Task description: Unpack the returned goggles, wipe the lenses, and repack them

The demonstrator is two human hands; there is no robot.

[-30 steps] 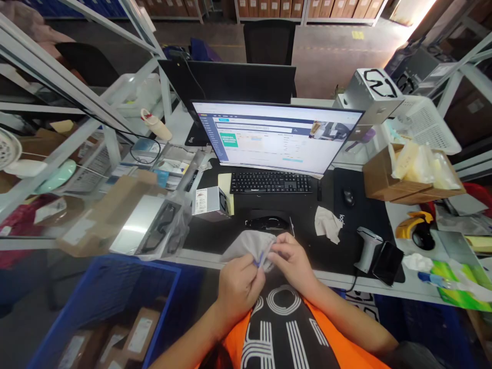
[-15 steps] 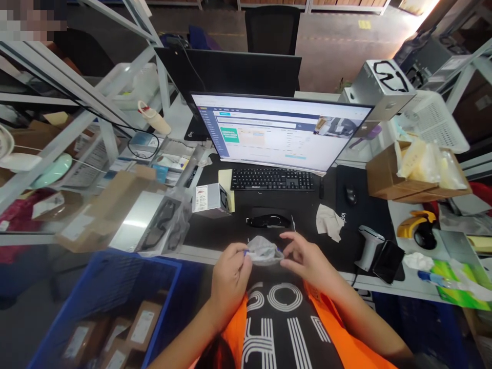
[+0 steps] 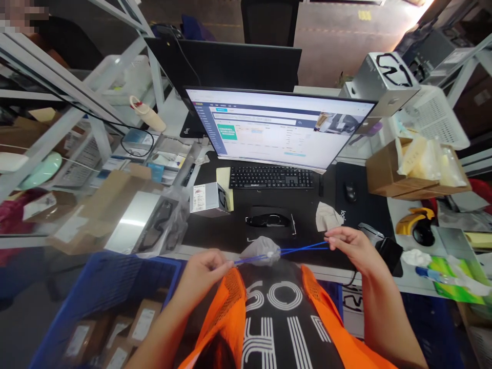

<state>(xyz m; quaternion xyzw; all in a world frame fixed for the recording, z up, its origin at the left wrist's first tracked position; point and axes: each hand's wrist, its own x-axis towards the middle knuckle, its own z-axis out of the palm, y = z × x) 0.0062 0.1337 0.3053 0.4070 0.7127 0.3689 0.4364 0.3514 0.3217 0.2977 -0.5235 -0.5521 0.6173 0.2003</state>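
Observation:
A small grey drawstring pouch [image 3: 261, 250] hangs between my hands near the desk's front edge, its mouth gathered. Blue cord [image 3: 303, 249] runs out from both sides of it, stretched taut. My left hand [image 3: 209, 266] pinches the cord's left end, and my right hand [image 3: 348, 243] pinches the right end, higher and farther out. Just beyond the pouch lie black glasses or goggles [image 3: 269, 220] on the dark mat. What the pouch contains is hidden.
A monitor [image 3: 277, 130] and keyboard [image 3: 271, 177] stand ahead. A small box [image 3: 207, 199] sits left of the goggles, a crumpled cloth [image 3: 328, 216] right. Near my right hand is a scanner [image 3: 369, 231]. A blue crate [image 3: 96, 277] with several cartons stands at lower left.
My hands have moved apart, left hand to the left and right hand to the right and up. The blue cord is now drawn out long and taut, and the pouch's mouth has closed up.

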